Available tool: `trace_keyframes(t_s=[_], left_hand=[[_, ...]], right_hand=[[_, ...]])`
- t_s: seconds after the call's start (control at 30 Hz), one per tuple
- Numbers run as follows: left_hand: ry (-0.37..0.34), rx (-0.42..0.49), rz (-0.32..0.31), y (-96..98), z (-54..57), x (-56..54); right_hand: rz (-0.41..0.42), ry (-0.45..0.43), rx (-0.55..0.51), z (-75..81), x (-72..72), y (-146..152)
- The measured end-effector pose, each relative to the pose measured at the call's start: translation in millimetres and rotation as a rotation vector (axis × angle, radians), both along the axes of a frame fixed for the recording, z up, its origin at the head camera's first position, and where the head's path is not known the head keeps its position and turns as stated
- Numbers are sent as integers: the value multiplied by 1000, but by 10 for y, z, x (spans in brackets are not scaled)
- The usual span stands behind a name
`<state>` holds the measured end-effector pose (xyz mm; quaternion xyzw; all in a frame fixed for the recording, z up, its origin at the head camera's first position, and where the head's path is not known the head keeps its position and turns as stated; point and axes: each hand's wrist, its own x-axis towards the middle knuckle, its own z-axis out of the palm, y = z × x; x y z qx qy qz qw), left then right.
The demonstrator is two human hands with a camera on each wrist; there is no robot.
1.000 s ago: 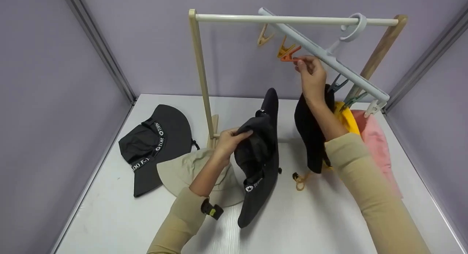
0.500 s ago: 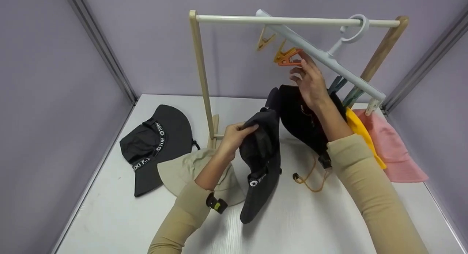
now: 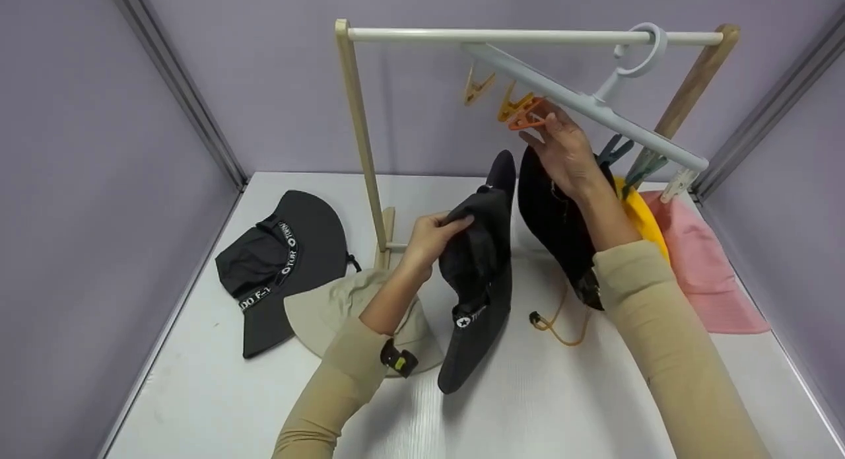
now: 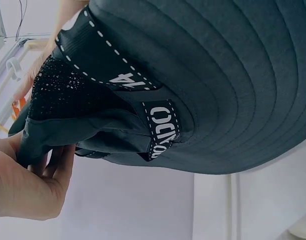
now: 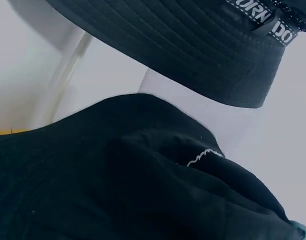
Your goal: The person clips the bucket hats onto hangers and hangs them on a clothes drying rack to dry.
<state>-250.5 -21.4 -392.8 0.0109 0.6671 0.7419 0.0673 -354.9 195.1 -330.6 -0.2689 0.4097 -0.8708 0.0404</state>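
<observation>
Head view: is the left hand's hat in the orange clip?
No, the left hand holds the dark hat below the orange clip, with a visible gap between them.

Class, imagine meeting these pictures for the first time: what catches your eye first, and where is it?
Probably the dark hat in the left hand, near the middle of the head view. Next, the orange clip that the right hand pinches, just below the white hanger. Then the pink hat and yellow hat, bright patches hanging at the right.
</observation>
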Motion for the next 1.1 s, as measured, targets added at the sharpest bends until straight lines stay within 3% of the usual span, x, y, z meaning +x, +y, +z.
trace_keyframes(t_s=[0.17,0.47,0.7,0.9,1.1], left_hand=[[24,-8,16,30,23,-25],[99,-84,40,136,84,-99],[186,-256,108,155,156,-176],[234,-394,137,190,202,-273],[255,-475,163,268,253,-379]], right_hand=[[130,9,-55,-37,-14,28],[120,47,22,-32,-26,33],[-14,88,102,-14,10,-44],[-136,16,122,24,77,-162],[-266,-46,142,73,116,-189]])
